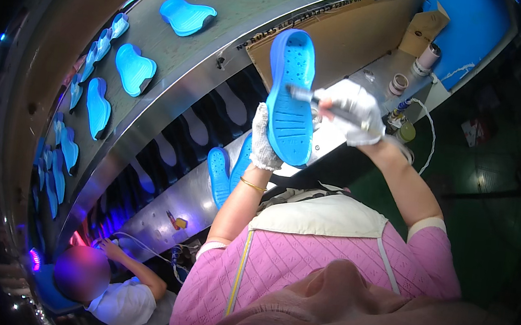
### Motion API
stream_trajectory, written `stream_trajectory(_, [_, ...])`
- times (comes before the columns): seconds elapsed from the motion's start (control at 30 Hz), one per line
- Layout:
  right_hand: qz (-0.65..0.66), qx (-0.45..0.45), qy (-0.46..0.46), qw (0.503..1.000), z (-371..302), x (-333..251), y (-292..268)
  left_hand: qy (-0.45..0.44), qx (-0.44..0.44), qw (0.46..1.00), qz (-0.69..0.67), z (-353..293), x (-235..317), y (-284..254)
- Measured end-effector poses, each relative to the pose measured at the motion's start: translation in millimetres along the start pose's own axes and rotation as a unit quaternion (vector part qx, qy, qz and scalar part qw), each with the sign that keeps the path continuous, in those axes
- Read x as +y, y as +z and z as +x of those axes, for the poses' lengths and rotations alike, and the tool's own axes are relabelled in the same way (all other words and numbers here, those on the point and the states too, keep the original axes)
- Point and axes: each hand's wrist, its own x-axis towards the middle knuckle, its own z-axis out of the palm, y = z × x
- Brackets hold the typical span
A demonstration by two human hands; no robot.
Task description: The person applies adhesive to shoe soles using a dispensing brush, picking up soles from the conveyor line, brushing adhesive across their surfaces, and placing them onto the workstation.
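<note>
My gloved left hand is closed around the left edge of a bright blue shoe sole, holding it upright. The sole's inner face, with small holes and ridges, is toward me. In my gloved right hand is a brush, its dark tip over the middle of the sole. Motion blurs the brush and the right fingers, so I cannot tell whether the tip touches. Two more blue soles, one in front and one partly hidden behind my left wrist, rest on the metal bench.
A curved conveyor belt carries several blue soles at the left. Beneath it are dark slots with pale sole shapes. Cardboard, tape rolls and a cable are at the right. Another person works at the lower left.
</note>
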Motion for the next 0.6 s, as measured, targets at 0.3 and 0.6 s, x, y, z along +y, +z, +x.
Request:
stream_trajectory(0.3, [-0.070,0.029,0.002,0.997,28.0,13.4,-12.7,0.017,0.087,0.982,0.167,-3.3,11.6,-4.8])
stream_trajectory(0.6, [-0.011,-0.106,-0.005,0.994,18.6,-11.2,-9.2,0.057,0.100,0.975,0.188,10.4,33.3,15.1])
